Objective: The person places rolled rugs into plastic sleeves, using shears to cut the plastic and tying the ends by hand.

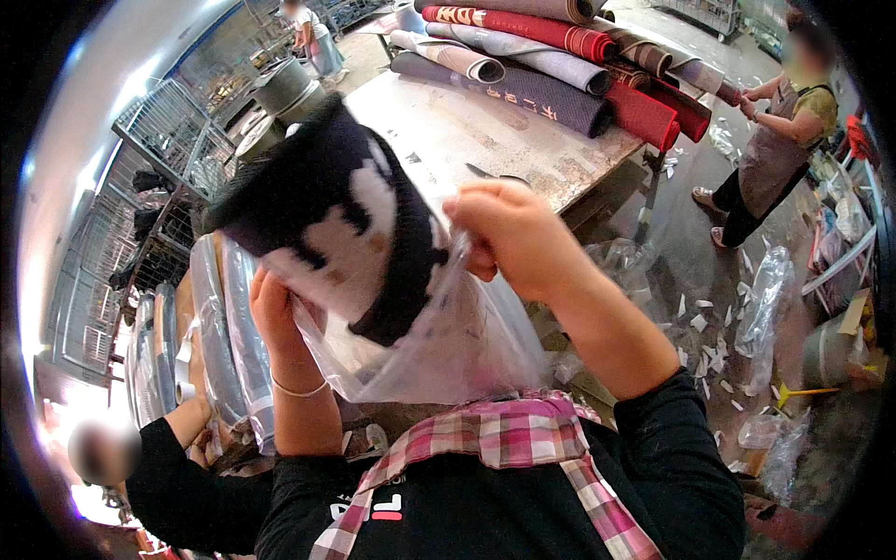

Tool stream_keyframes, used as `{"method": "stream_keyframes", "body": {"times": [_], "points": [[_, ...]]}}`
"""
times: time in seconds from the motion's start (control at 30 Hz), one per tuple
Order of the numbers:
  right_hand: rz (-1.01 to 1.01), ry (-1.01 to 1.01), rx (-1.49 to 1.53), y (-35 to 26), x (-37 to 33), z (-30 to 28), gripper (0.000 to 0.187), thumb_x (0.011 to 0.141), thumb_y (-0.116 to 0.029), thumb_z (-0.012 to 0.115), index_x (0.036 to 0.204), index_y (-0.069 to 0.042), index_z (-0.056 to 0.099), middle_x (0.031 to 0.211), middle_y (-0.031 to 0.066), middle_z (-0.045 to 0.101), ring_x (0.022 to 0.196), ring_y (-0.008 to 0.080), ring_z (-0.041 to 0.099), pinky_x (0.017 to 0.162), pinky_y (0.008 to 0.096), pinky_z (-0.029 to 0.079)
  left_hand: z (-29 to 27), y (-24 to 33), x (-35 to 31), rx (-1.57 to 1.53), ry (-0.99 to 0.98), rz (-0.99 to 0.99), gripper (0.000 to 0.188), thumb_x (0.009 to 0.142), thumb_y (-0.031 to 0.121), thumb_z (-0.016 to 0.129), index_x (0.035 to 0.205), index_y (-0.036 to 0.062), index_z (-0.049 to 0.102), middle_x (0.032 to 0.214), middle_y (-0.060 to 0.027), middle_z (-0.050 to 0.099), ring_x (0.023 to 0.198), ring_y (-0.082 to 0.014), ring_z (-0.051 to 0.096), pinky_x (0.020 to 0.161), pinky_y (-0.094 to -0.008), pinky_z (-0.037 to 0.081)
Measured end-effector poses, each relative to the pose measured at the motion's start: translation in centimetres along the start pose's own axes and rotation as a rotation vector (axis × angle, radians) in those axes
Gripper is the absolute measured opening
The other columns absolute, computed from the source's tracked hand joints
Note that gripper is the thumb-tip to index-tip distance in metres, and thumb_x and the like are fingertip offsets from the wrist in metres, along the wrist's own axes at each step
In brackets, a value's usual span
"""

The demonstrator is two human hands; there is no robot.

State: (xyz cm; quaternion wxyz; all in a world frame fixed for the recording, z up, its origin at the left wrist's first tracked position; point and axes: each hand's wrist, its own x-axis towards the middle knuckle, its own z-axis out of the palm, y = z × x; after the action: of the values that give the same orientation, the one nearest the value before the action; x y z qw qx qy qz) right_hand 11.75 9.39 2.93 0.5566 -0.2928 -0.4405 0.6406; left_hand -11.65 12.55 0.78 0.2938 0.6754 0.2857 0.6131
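Observation:
A rolled mat (pixel 369 219) with a black-and-white pattern stands tilted in front of me, its lower end inside a clear plastic bag (pixel 420 359). My right hand (pixel 509 233) is closed in a pinch on the bag's edge at the mat's right side. On the other side, my left hand (pixel 277 306) is closed on the bag's edge beside the mat's lower left; some of its fingers are hidden behind the plastic. The bag's open mouth spreads around the lower part of the roll. Slight blur softens the mat's top end.
Rolled mats (pixel 523 56) in red, grey and brown are piled on the worktable (pixel 597 173). A dark-bladed tool (pixel 495 175) lies there too. Plastic-wrapped rolls (pixel 219 327) stand at left, near a co-worker's arm (pixel 191 420). Another person (pixel 775 121) stands at right; scraps (pixel 714 359) litter the floor.

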Motion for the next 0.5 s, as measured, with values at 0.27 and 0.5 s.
{"method": "stream_keyframes", "body": {"times": [0.27, 0.5], "points": [[-0.388, 0.064, -0.369, -3.5, 0.8, 2.3, 0.031, 0.075, -0.023, 0.041, 0.051, -0.004, 0.045, 0.045, 0.0038, 0.046, 0.037, 0.0098, 0.04, 0.037, 0.0232, 0.031, 3.3, 3.0, 5.7, -0.566, 0.216, -0.318, 0.011, 0.077, 0.012, 0.043, 0.069, 0.0041, 0.043, 0.059, -0.0036, 0.043, 0.056, -0.014, 0.046, 0.054, -0.0284, 0.042], [-1.289, 0.16, -1.448, -10.9, -0.2, 2.8, 0.029, 0.066, -0.01, 0.062, 0.09, 0.0, 0.05, 0.072, 0.0088, 0.052, 0.057, 0.015, 0.051, 0.049, 0.0241, 0.041, -1.0, 4.1, 11.6, -0.133, -0.456, -0.107, 0.014, 0.08, 0.017, 0.047, 0.073, 0.005, 0.05, 0.053, -0.0003, 0.043, 0.043, -0.0098, 0.042, 0.04, -0.0207, 0.036]]}}
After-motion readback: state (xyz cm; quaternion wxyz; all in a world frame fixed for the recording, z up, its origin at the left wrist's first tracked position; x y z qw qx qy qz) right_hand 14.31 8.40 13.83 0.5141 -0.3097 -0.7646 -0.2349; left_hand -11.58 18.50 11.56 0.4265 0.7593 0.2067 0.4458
